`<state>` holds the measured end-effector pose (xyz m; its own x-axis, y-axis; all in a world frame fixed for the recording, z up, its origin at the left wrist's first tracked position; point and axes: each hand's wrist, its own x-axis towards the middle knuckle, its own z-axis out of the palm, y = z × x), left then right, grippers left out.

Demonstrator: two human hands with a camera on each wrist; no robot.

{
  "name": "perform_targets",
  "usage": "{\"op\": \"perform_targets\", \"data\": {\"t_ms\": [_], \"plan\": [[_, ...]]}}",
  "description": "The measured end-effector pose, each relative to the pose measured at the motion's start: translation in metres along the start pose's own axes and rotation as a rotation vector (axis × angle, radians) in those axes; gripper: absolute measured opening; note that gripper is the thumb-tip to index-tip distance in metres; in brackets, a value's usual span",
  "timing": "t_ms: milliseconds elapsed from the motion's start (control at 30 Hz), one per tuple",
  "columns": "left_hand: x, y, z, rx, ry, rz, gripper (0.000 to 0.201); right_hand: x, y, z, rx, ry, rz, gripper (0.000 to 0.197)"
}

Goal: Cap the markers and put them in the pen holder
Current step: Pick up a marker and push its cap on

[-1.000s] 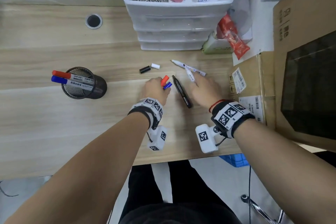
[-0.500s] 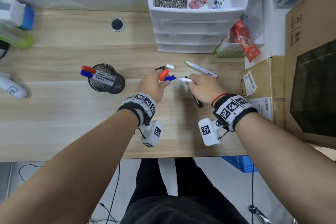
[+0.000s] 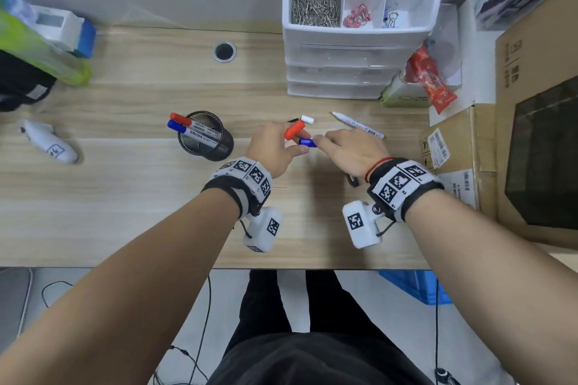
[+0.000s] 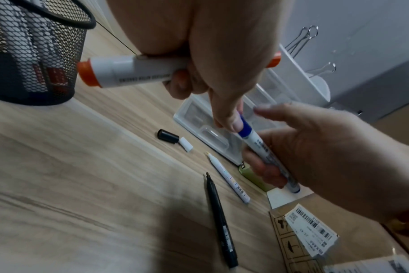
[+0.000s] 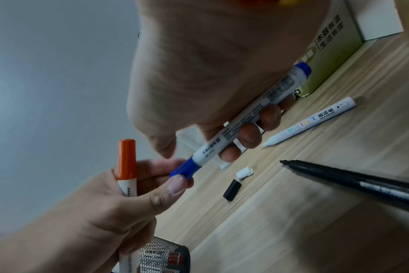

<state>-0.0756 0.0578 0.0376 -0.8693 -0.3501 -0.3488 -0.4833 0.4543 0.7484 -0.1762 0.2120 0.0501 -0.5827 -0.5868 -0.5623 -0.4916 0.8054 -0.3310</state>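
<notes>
My left hand holds a capped orange marker in its curled fingers. Its thumb and forefinger pinch the blue cap. The cap sits over the tip of the blue marker, whose white barrel my right hand grips. Both hands meet just above the desk, right of the black mesh pen holder, which holds a red and a blue marker. An uncapped white paint marker and an uncapped black pen lie on the desk. A black cap and a white cap lie nearby.
A white drawer organiser stands behind the hands. A green box and red packet lie right of it, with cardboard boxes at the right edge. A white device lies far left on the wooden desk.
My right hand lifted the blue marker off the desk and brought it to my left hand. The blue cap now sits further over its tip, and the hands are closer together.
</notes>
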Motion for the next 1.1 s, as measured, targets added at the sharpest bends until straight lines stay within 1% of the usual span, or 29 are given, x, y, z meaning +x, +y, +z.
{"op": "perform_targets", "data": {"t_ms": [33, 67, 100, 167, 233, 333, 400, 433, 500, 533, 566, 600, 666, 700, 766, 800, 833, 866, 933, 966, 1033, 1100], "plan": [[-0.002, 0.001, -0.003, -0.047, 0.001, 0.000, 0.014, 0.000, -0.003, 0.000, 0.027, -0.003, 0.011, 0.071], [-0.003, 0.003, -0.006, -0.103, -0.002, -0.004, 0.014, 0.000, -0.006, -0.001, 0.045, -0.004, 0.021, 0.080], [-0.005, 0.005, -0.009, -0.160, -0.011, -0.008, 0.016, 0.000, -0.009, -0.001, 0.060, -0.003, 0.033, 0.084], [-0.006, 0.007, -0.013, -0.234, -0.031, -0.014, 0.019, 0.000, -0.015, -0.002, 0.120, -0.006, 0.080, 0.084], [-0.008, 0.008, -0.016, -0.272, -0.034, -0.033, 0.028, 0.000, -0.019, -0.002, 0.233, -0.005, 0.126, 0.081], [-0.013, 0.005, -0.020, -0.352, 0.015, -0.095, 0.038, 0.002, -0.023, -0.003, 0.417, 0.040, 0.173, 0.075], [-0.016, -0.001, -0.021, -0.381, 0.073, -0.158, 0.042, 0.001, -0.026, -0.005, 0.462, 0.088, 0.185, 0.074], [-0.017, -0.003, -0.020, -0.385, 0.086, -0.182, 0.045, 0.002, -0.026, -0.005, 0.461, 0.089, 0.180, 0.077], [-0.020, -0.005, -0.016, -0.416, 0.084, -0.207, 0.048, 0.003, -0.030, -0.002, 0.450, 0.065, 0.147, 0.082], [-0.020, -0.005, -0.013, -0.447, 0.072, -0.217, 0.048, 0.005, -0.032, 0.000, 0.490, 0.057, 0.142, 0.077], [-0.020, -0.005, -0.011, -0.475, 0.060, -0.228, 0.046, 0.004, -0.037, 0.002, 0.591, 0.029, 0.133, 0.072], [-0.019, -0.004, -0.008, -0.501, 0.045, -0.236, 0.040, 0.004, -0.042, 0.005, 0.694, -0.018, 0.113, 0.072], [-0.019, -0.001, -0.006, -0.539, 0.029, -0.240, 0.020, 0.005, -0.051, 0.012, 0.793, -0.127, 0.068, 0.082], [-0.018, -0.002, -0.005, -0.547, 0.033, -0.240, 0.018, 0.006, -0.054, 0.016, 0.838, -0.172, 0.066, 0.086], [-0.017, -0.002, -0.005, -0.529, 0.045, -0.260, 0.027, 0.008, -0.053, 0.023, 0.973, -0.267, 0.075, 0.089], [-0.015, -0.004, -0.005, -0.508, 0.059, -0.293, 0.031, 0.010, -0.049, 0.025, 0.986, -0.297, 0.080, 0.090], [-0.012, -0.007, -0.006, -0.491, 0.083, -0.335, 0.035, 0.012, -0.043, 0.026, 0.931, -0.292, 0.093, 0.086], [-0.009, -0.011, -0.006, -0.471, 0.109, -0.377, 0.041, 0.016, -0.034, 0.027, 0.805, -0.235, 0.108, 0.077], [-0.002, -0.023, -0.008, -0.389, 0.154, -0.438, 0.050, 0.023, -0.008, 0.030, 0.498, -0.051, 0.156, 0.052], [0.001, -0.029, -0.008, -0.334, 0.164, -0.459, 0.053, 0.027, 0.006, 0.032, 0.389, 0.016, 0.199, 0.041], [0.007, -0.039, -0.007, -0.211, 0.171, -0.484, 0.057, 0.030, 0.028, 0.037, 0.277, 0.057, 0.265, 0.028], [0.016, -0.046, -0.003, -0.054, 0.166, -0.466, 0.048, 0.033, 0.041, 0.044, 0.213, 0.044, 0.303, 0.025]]}}
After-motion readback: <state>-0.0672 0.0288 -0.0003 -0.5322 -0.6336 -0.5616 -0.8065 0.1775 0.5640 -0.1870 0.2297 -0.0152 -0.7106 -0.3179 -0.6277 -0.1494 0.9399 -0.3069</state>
